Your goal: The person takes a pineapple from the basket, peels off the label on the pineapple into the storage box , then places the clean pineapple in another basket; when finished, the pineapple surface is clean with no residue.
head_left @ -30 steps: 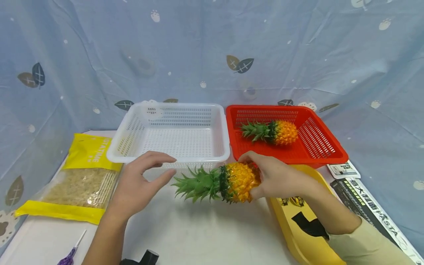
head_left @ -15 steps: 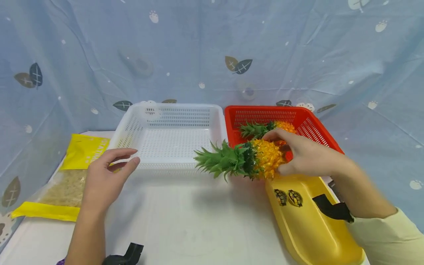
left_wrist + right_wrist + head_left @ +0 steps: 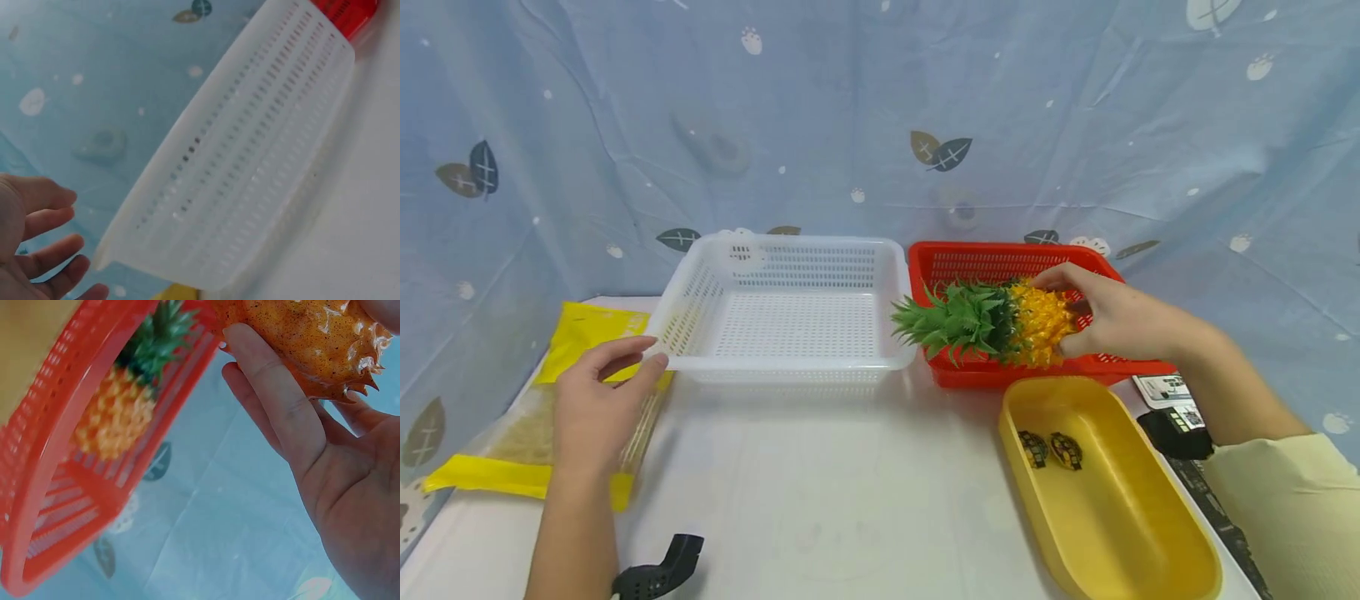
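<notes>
My right hand (image 3: 1123, 321) grips a pineapple (image 3: 1041, 325) by its orange body, above the red basket (image 3: 1138, 367). Its green leaves point left, over the gap between the two baskets. In the right wrist view, fingers and thumb lie round the spiky body of the held pineapple (image 3: 306, 344), and a second pineapple (image 3: 115, 415) lies inside the red basket; in the head view the held one mostly hides it. My left hand (image 3: 597, 404) holds nothing. Its fingers are loosely bent near the front left corner of the white basket (image 3: 782, 364), over a yellow pasta bag (image 3: 512, 477).
A yellow tray (image 3: 1120, 508) with two dark round stickers inside stands in front of the red basket. Black and white packages (image 3: 1168, 392) lie at the table's right edge. Behind the baskets hangs a blue patterned curtain (image 3: 820, 125).
My right hand has carried the pineapple from in front of the white basket, up and right, to over the red basket. My left hand has drawn back to the left.
</notes>
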Motion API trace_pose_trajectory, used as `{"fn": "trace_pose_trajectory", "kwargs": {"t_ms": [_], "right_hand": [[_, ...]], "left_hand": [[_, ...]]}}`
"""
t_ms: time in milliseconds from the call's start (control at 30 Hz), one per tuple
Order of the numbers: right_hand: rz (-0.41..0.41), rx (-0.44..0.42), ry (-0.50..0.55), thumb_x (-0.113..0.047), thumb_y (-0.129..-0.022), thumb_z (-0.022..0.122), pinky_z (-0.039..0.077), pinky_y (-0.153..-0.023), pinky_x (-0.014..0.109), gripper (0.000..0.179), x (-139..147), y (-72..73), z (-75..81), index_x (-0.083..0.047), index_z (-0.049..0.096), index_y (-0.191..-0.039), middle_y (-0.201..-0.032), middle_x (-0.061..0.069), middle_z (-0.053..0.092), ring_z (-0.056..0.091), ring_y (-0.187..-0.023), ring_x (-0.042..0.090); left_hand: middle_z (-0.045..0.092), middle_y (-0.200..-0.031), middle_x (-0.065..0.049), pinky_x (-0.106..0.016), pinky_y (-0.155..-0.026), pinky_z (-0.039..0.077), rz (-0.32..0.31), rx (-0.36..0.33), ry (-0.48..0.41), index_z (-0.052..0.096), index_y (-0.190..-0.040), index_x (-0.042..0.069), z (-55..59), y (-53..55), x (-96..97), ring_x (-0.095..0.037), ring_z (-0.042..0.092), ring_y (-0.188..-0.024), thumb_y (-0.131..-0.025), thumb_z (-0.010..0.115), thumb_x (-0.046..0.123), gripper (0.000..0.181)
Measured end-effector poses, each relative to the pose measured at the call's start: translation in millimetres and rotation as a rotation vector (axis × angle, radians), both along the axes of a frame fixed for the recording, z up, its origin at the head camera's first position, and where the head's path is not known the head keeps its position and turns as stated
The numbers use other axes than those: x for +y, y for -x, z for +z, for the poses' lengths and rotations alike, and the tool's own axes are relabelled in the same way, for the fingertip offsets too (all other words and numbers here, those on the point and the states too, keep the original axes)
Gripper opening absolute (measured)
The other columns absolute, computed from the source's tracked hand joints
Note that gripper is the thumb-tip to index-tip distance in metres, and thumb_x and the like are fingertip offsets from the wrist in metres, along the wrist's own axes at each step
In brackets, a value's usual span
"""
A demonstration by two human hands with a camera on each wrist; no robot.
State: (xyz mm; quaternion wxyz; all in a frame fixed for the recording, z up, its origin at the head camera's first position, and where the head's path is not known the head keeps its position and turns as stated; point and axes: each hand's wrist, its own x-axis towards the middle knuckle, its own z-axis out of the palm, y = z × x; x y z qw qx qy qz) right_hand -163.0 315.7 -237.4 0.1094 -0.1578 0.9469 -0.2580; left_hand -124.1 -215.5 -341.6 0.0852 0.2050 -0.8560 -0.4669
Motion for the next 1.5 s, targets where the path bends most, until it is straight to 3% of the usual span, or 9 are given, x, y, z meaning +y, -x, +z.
{"fn": "trace_pose_trajectory", "kwargs": {"t_ms": [167, 367, 467, 833, 1000, 1200, 1500], "right_hand": [[-0.065, -0.01, -0.016, -0.006, -0.082, 0.079, 0.051, -0.092, 0.038, 0.076, 15, 8.4, -3.4, -0.012, 0.04, -0.147, -0.147, 0.014, 0.047, 0.057, -0.116, 0.029], [-0.118, -0.045, -0.004, -0.01, -0.085, 0.077, 0.05, -0.094, 0.041, 0.076, 30, 19.1, -12.2, -0.01, 0.037, -0.149, -0.151, 0.017, 0.044, 0.056, -0.115, 0.03], [-0.135, -0.05, -0.003, -0.009, -0.084, 0.076, 0.05, -0.092, 0.04, 0.075, 37, 24.2, -15.7, -0.009, 0.037, -0.148, -0.151, 0.02, 0.042, 0.055, -0.115, 0.033], [-0.166, -0.166, 0.025, -0.004, -0.083, 0.071, 0.059, -0.078, 0.035, 0.078, 61, 34.4, -35.0, -0.003, 0.032, -0.151, -0.151, 0.029, 0.034, 0.058, -0.106, 0.032], [-0.161, -0.208, 0.03, -0.001, -0.082, 0.069, 0.059, -0.075, 0.036, 0.078, 64, 37.1, -40.2, -0.002, 0.031, -0.151, -0.15, 0.03, 0.032, 0.058, -0.099, 0.029], [-0.159, -0.307, 0.053, 0.0, -0.081, 0.068, 0.054, -0.064, 0.036, 0.081, 61, 46.5, -46.2, -0.003, 0.03, -0.152, -0.146, 0.028, 0.03, 0.051, -0.071, 0.025], [-0.142, -0.388, 0.046, 0.001, -0.08, 0.068, 0.055, -0.063, 0.036, 0.083, 58, 57.5, -56.1, -0.002, 0.028, -0.152, -0.146, 0.031, 0.026, 0.05, -0.072, 0.023]], "left_hand": [[0.049, -0.157, -0.003, -0.019, -0.102, 0.053, 0.044, -0.043, -0.079, 0.052, -0.152, 0.032, -5.8, 6.7, -11.8, -0.025, 0.045, -0.142, -0.099, 0.063, 0.052, 0.058], [0.036, -0.161, -0.012, -0.013, -0.08, 0.058, -0.056, -0.032, -0.21, 0.03, -0.163, 0.027, -19.5, 13.8, -17.9, -0.022, 0.054, -0.13, -0.099, 0.066, 0.047, 0.077], [0.031, -0.164, -0.013, -0.015, -0.079, 0.06, -0.078, -0.01, -0.327, 0.023, -0.165, 0.027, -26.8, 18.3, -14.8, -0.019, 0.053, -0.127, -0.098, 0.068, 0.042, 0.082], [0.036, -0.161, -0.005, -0.016, -0.074, 0.059, 0.07, 0.089, -0.604, 0.033, -0.162, 0.032, -31.6, 24.5, 1.9, -0.024, 0.047, -0.136, -0.099, 0.071, 0.027, 0.074], [0.038, -0.16, -0.003, -0.016, -0.073, 0.06, 0.085, 0.112, -0.638, 0.035, -0.161, 0.031, -30.7, 24.8, 3.9, -0.025, 0.046, -0.137, -0.098, 0.071, 0.023, 0.072], [0.037, -0.161, -0.002, -0.015, -0.075, 0.059, 0.102, 0.115, -0.66, 0.037, -0.16, 0.033, -33.9, 25.9, 3.1, -0.023, 0.045, -0.139, -0.097, 0.073, 0.024, 0.072], [0.04, -0.158, 0.001, -0.015, -0.077, 0.058, 0.117, 0.121, -0.687, 0.039, -0.159, 0.034, -33.9, 26.5, 2.7, -0.022, 0.045, -0.139, -0.096, 0.074, 0.024, 0.073]]}}
